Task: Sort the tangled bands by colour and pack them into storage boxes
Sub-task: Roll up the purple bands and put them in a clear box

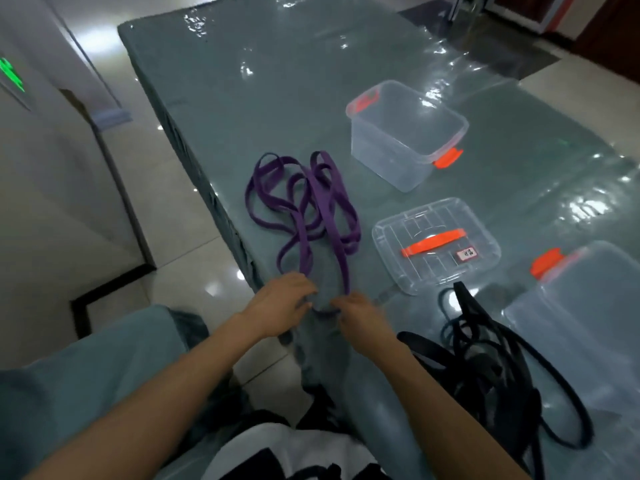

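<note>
Purple bands (304,199) lie in loose loops on the grey table (242,98), stretching away from me. My left hand (280,303) and my right hand (360,313) pinch the near ends of the purple bands at the table's front edge, close together. A tangle of black bands (491,362) lies to the right of my right arm. An open clear box (405,133) with orange clips stands beyond the purple bands. Its clear lid (436,244) with an orange handle lies flat in front of it. A second clear box (588,317) sits at the right edge.
The table's left edge drops to a shiny tiled floor (156,209). A grey-green cloth (104,368) hangs at my lower left. The table wears a glossy plastic cover.
</note>
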